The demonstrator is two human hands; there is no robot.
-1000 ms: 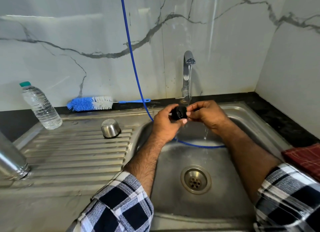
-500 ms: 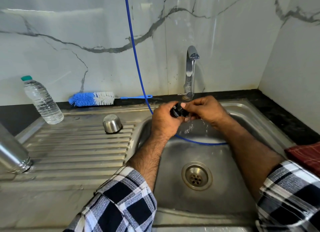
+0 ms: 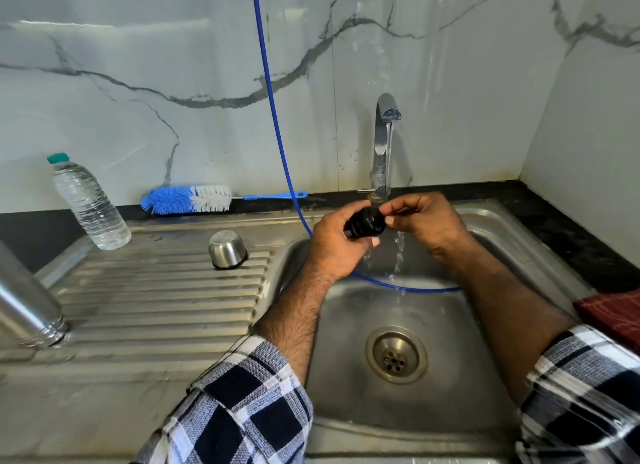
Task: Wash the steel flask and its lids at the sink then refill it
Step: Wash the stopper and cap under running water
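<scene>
My left hand (image 3: 334, 245) grips a small black inner lid (image 3: 365, 222) over the sink basin (image 3: 450, 377), right under the running tap (image 3: 384, 141). My right hand (image 3: 424, 221) pinches the lid's right side with fingertips and thumb. Water falls past the lid into the basin. The steel flask (image 3: 27, 304) stands upside down at the far left of the draining board, partly cut off by the frame edge. A steel cup lid (image 3: 227, 249) sits upside down on the draining board (image 3: 156, 290).
A blue and white bottle brush (image 3: 188, 199) lies along the back ledge. A plastic water bottle (image 3: 88, 203) stands at the back left. A blue hose (image 3: 273, 117) hangs down into the basin. A red cloth (image 3: 613, 311) lies at the right edge.
Both hands have turned the black lid a little under the stream. The camera view has shifted slightly; nothing else moved.
</scene>
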